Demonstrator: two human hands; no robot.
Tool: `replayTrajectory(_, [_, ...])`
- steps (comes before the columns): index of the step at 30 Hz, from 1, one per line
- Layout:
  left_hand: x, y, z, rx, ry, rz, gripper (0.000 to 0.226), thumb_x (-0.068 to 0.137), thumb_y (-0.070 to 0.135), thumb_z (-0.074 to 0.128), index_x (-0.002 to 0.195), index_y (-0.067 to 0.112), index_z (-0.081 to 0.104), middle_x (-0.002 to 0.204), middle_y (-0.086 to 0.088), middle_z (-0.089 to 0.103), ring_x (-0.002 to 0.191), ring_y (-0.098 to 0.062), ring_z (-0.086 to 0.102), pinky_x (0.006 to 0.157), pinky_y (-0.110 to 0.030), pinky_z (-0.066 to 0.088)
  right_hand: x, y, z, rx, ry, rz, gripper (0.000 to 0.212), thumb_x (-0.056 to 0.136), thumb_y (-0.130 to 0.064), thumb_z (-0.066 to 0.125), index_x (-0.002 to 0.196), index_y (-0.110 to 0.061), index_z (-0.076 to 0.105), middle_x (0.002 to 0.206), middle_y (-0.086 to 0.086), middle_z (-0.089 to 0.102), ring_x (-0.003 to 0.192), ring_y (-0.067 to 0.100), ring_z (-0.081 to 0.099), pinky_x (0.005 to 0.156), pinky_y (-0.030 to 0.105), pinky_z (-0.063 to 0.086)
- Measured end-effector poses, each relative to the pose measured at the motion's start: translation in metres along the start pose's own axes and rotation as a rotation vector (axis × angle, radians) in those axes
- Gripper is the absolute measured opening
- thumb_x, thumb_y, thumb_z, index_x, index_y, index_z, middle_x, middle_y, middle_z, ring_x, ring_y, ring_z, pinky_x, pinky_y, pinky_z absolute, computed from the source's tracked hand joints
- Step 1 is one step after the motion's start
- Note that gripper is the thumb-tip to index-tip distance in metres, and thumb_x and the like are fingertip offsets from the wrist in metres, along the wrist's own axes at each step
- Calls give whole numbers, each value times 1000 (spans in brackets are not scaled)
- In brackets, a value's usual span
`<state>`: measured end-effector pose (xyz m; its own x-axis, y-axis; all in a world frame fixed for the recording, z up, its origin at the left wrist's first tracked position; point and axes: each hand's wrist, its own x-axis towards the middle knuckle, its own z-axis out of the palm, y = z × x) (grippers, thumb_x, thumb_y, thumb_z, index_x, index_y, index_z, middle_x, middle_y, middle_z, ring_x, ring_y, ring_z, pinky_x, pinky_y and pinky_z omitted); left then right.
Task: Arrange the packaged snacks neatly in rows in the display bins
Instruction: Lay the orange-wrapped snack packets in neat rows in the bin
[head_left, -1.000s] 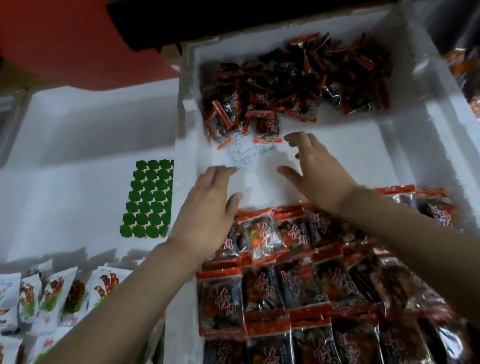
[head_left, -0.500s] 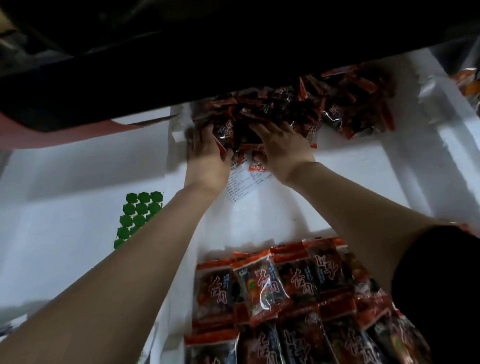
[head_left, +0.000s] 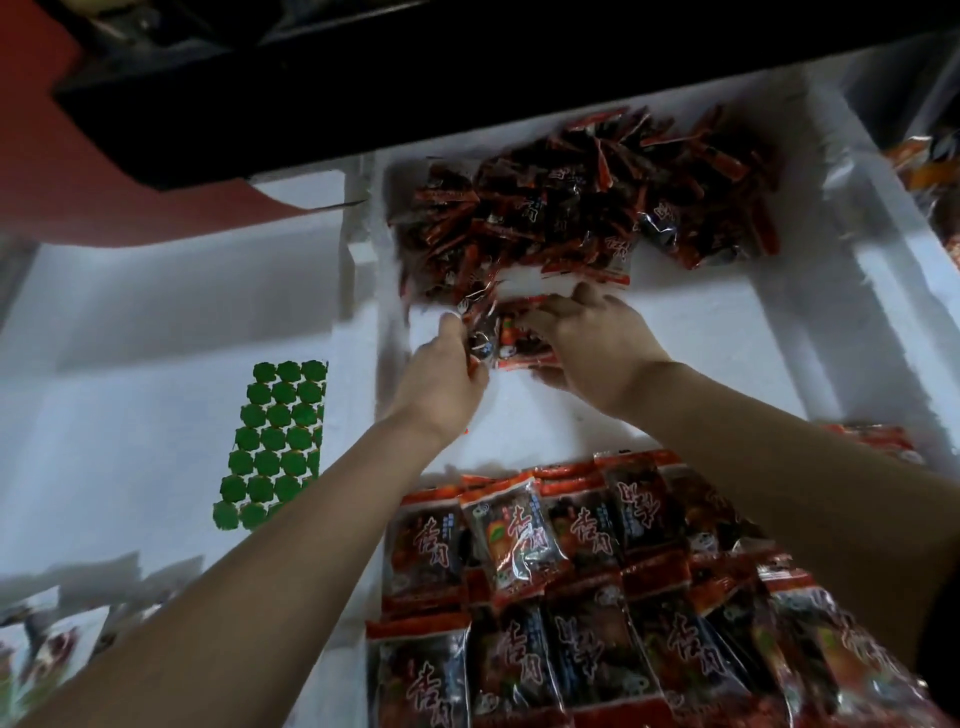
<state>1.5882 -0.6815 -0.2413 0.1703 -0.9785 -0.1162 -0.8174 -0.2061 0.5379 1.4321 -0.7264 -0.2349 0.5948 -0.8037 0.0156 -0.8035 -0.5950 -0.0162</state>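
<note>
Neat rows of red-and-black foil snack packets (head_left: 571, 561) are filling the near end of the white foam display bin (head_left: 701, 364); a loose heap (head_left: 587, 208) is waiting at the far end. The left hand (head_left: 441, 374) and right hand (head_left: 592, 338), grips curled, are clutching several packets (head_left: 511, 340) mid-bin.

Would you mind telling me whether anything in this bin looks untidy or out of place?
The far pile of red packs is a jumble, lying at all angles, unlike the near rows. One pack in the front row sits tilted on top of its neighbours. The left hand and right hand hold a few packs.
</note>
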Motion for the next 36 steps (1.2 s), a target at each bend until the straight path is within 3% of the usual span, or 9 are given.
replayTrajectory(3, [-14, 1, 0, 41, -69, 36, 34, 94, 24, 54, 122, 16, 38, 86, -1, 60, 65, -16, 59, 62, -32, 51, -22, 4, 1, 5, -68, -31, 52, 91, -43, 52, 138, -28, 37, 137, -2, 44, 126, 23, 35, 101, 35, 36])
replayTrajectory(6, [-21, 4, -1, 0, -70, 6, 47, 90, 40, 59, 129, 21, 41, 110, 2, 60, 89, -20, 60, 80, -35, 50, -34, 10, -1, 140, -37, -4, 40, 92, -36, 52, 131, -29, 47, 133, -3, 48, 122, 20, 39, 96, 33, 37])
replayTrajectory(8, [-23, 6, 0, -17, -75, -24, 49, 88, 47, 58, 129, 25, 41, 117, 4, 58, 91, -24, 61, 82, -40, 52, -33, 13, -2, 199, 44, 32, 40, 93, -28, 53, 133, -25, 46, 131, 0, 50, 120, 22, 41, 94, 33, 39])
replayTrajectory(14, [-24, 6, 6, -140, 157, -36, 26, 90, 28, 60, 115, 20, 56, 90, 2, 66, 80, -22, 63, 74, -39, 54, -8, 2, 5, 402, -33, 96, 73, 90, -27, 60, 148, -12, 17, 141, 14, 42, 130, 29, 36, 104, 37, 32])
replayTrajectory(19, [-20, 6, 5, -173, 154, -69, 33, 89, 28, 63, 120, 20, 56, 88, 5, 62, 75, -17, 64, 70, -31, 54, 1, -5, 13, 272, -16, 162, 69, 81, -40, 67, 136, -7, 41, 132, 14, 46, 122, 29, 37, 103, 37, 33])
replayTrajectory(23, [-17, 8, 6, -177, 189, -54, 23, 90, 25, 62, 112, 17, 59, 80, 8, 59, 60, -3, 53, 56, -23, 43, -3, -7, 10, 346, 19, 205, 60, 80, -39, 69, 125, -7, 48, 121, 13, 52, 116, 29, 42, 96, 36, 37])
replayTrajectory(30, [-36, 10, -3, -305, 305, 3, 7, 92, 19, 59, 97, 20, 54, 75, 22, 52, 65, 8, 53, 62, -12, 45, -30, 3, -13, 531, 152, 157, 35, 90, -27, 60, 119, -13, 46, 107, 11, 65, 95, 28, 60, 77, 36, 48])
replayTrajectory(33, [-50, 10, -8, -390, 365, 14, 8, 93, 16, 57, 97, 20, 52, 80, 19, 55, 63, 6, 56, 57, -9, 46, -49, 12, -29, 654, 204, 88, 23, 95, -28, 51, 111, -10, 53, 91, 6, 64, 76, 14, 56, 63, 23, 39])
replayTrajectory(36, [-62, 11, -11, -449, 405, 21, 8, 93, 16, 57, 100, 18, 53, 83, 14, 59, 63, 9, 57, 63, -12, 49, -71, 14, -37, 759, 96, 55, 19, 96, -31, 46, 99, -16, 56, 77, -5, 59, 62, -2, 51, 54, 14, 37])
